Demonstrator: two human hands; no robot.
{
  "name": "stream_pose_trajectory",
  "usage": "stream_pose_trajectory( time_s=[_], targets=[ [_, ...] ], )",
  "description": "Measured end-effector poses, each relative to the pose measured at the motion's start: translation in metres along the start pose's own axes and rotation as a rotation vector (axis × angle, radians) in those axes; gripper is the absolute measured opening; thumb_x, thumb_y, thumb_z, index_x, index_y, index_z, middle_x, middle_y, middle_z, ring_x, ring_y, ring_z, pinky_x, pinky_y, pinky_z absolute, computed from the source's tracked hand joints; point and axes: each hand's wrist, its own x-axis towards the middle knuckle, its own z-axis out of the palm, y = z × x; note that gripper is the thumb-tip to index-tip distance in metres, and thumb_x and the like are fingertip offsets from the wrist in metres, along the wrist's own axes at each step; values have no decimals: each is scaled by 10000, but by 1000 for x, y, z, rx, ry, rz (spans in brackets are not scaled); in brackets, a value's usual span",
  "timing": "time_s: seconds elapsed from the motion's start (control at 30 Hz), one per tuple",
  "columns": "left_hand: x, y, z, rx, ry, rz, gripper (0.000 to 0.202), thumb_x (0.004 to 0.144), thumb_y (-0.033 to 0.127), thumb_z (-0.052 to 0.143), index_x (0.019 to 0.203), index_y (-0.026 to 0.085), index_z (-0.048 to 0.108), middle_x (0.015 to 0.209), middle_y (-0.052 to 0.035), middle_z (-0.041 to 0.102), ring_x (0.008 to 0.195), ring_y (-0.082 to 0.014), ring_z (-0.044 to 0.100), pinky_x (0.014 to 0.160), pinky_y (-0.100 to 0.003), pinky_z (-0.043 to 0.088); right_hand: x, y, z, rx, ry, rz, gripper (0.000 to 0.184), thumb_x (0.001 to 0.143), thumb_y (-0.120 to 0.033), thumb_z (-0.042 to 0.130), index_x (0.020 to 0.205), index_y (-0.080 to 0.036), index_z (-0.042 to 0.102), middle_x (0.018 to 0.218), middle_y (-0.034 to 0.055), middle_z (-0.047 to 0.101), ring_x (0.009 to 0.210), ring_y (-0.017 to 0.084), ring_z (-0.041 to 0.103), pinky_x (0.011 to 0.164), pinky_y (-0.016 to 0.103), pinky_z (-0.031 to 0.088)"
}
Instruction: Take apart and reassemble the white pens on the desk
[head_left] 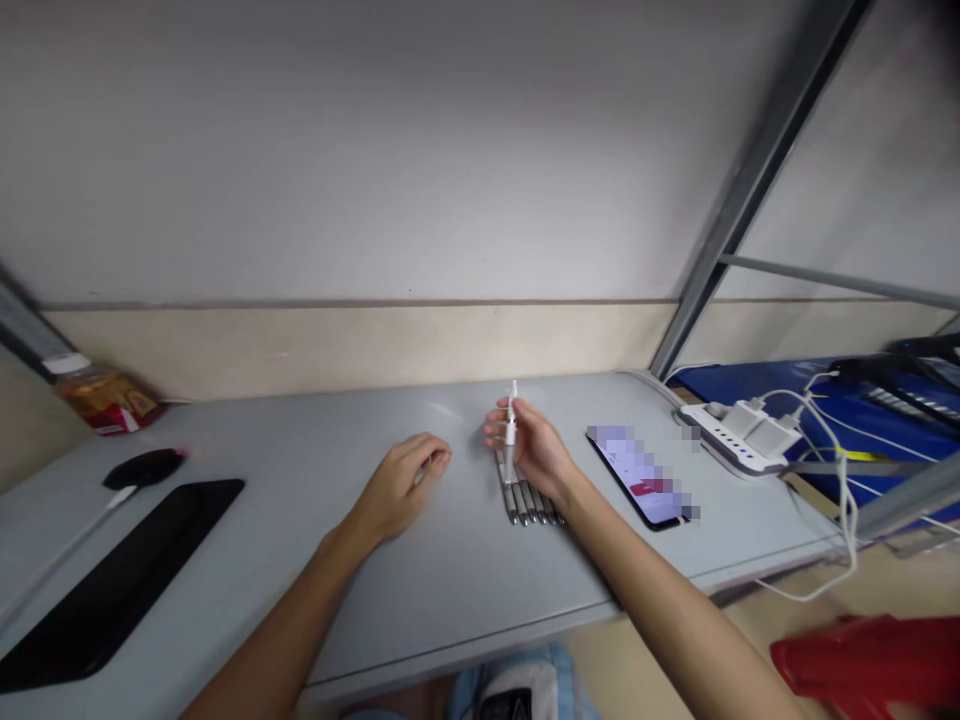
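My right hand (529, 445) is closed around a white pen (511, 420), held upright above a row of several grey pens (529, 500) that lie side by side on the grey desk (450, 570). My left hand (401, 485) rests on the desk to the left of the pens, fingers loosely curled, with nothing visible in it.
A phone (641, 475) with a lit screen lies right of the pens. A white power strip (739, 435) with chargers and cables sits at the desk's right end. At left are a black pad (112, 580), a black mouse (142, 467) and a jar (105, 395). A red object (870, 660) is at lower right.
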Motion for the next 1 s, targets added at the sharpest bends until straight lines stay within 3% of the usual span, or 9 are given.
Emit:
stream_pose_trajectory(
  time_s=[0.1,0.17,0.23,0.4,0.67,0.8,1.0],
  targets=[
    [0,-2,1,33,21,-25,268,956,311,362,864,191,583,825,-20,607,770,-158,547,741,-298,416,1,-5,-8,197,14,56,220,875,-377,552,1057,-257,530,588,-70,377,433,67,321,383,155,288],
    [0,-5,1,62,33,-35,276,956,309,360,824,189,572,789,-14,597,738,-154,539,722,-296,410,0,-8,-12,253,3,41,270,880,-340,555,1142,-319,490,575,-84,296,412,67,223,357,143,183],
    [1,-7,2,94,46,-42,289,957,309,352,799,189,563,766,-13,588,718,-155,531,711,-295,407,-1,-10,-13,280,-26,32,333,882,-324,557,1196,-369,455,585,-85,270,415,68,192,360,141,150],
    [1,-14,2,178,94,-67,284,950,303,346,784,189,546,769,-17,575,728,-159,525,712,-289,400,-4,-11,-10,306,-88,40,399,885,-317,562,1253,-389,425,600,-83,266,422,63,169,362,147,109],
    [2,-31,-10,404,337,-271,194,893,271,383,754,195,496,747,-17,553,710,-163,516,674,-277,377,-4,-10,-11,394,-129,34,398,895,-273,563,1249,-401,432,601,-84,281,425,54,186,375,145,86],
    [0,-41,-13,466,328,-378,110,841,233,415,788,198,505,796,-29,578,732,-172,536,673,-281,389,-4,-8,-10,391,-125,22,376,899,-277,560,1235,-394,441,601,-83,276,426,55,188,375,149,90],
    [-1,-44,-12,501,292,-418,97,811,231,436,841,195,521,865,-45,603,798,-187,563,722,-296,422,-4,-8,-9,382,-125,22,329,901,-285,553,1202,-374,456,597,-84,264,424,54,174,372,151,87]
  ],
)
